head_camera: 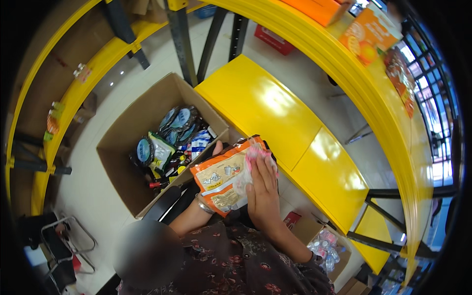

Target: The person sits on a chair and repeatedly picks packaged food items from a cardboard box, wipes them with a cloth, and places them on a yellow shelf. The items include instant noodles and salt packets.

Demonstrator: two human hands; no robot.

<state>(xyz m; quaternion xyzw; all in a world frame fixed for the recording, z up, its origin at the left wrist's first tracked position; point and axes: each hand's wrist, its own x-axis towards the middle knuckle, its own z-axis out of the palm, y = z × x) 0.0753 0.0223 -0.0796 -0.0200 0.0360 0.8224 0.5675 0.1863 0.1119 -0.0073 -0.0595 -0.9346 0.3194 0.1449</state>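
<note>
An orange and cream plastic food packet [221,180] is held over my lap, its printed face up. My left hand [218,148] supports it from beneath; only the thumb shows past the far edge, the other fingers being hidden. A bracelet circles the left wrist. Flat on the packet's right part, my right hand [263,191] presses a crumpled pink and white cloth [254,155]. Just beyond the packet stands an open cardboard box [127,143]. Inside it lie several dark round packs with blue labels [182,118], a green and white bag [160,149] and bottles with red or yellow caps.
A glossy yellow metal shelf [258,99] adjoins the box on the right. Higher yellow shelving [354,73] curves above it, bearing an orange carton [368,35]. Lower right, another cardboard box [341,254] holds clear plastic bottles. A metal-framed chair [70,239] stands lower left.
</note>
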